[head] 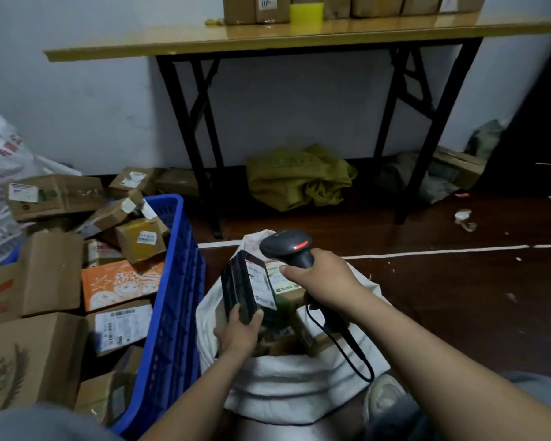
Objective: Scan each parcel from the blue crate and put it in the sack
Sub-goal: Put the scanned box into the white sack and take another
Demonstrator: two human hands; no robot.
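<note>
The crate [172, 281] is sitting just left of the sack [299, 386]; the parcel [248, 288] and scanner [287, 246] are hanging over the sack; the table [299, 38] is standing behind it.

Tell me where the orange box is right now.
Head view, left of centre: the orange box lies inside the blue crate, by its right wall, between a small tan box behind and a white-labelled carton in front.

Label [261, 283] txt on black parcel [235, 289] too blurry to read; tabletop boxes [239, 7] cut off at top.
</note>
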